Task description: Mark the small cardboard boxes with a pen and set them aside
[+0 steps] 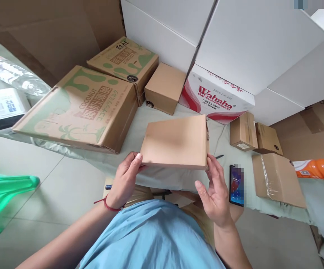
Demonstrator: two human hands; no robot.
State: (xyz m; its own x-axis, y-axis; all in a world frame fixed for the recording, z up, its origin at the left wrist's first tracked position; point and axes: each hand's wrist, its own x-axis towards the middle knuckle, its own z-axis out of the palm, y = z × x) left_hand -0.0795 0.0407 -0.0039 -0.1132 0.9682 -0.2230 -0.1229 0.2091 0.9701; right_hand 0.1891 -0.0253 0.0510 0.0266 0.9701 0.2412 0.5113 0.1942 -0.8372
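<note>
The left hand (128,175) has a pretty clear pinch on the plain cardboard box (175,142), thumb up on top at its near-left corner. The right hand (215,194) is looser: fingertips touching the near-right corner, thumb spread well away from them. So the box sits kinda tilted between both hands, right in front of the person's blue shirt (153,235), at the front of the cloth-covered table (135,129). Can't tell if its underside touches the cloth.

Behind it there's a smaller brown box (166,87), with the red and white Wahaha carton (218,97) just beside that. Off to the left are two coconut-print cartons, the big one (86,104) nearer the person and the other one (125,61) behind. Over on the right, a phone (236,186) lies screen up, lit, near a taped box (279,179), and some thin dark thing (220,156) pokes out by the right fingertips.
</note>
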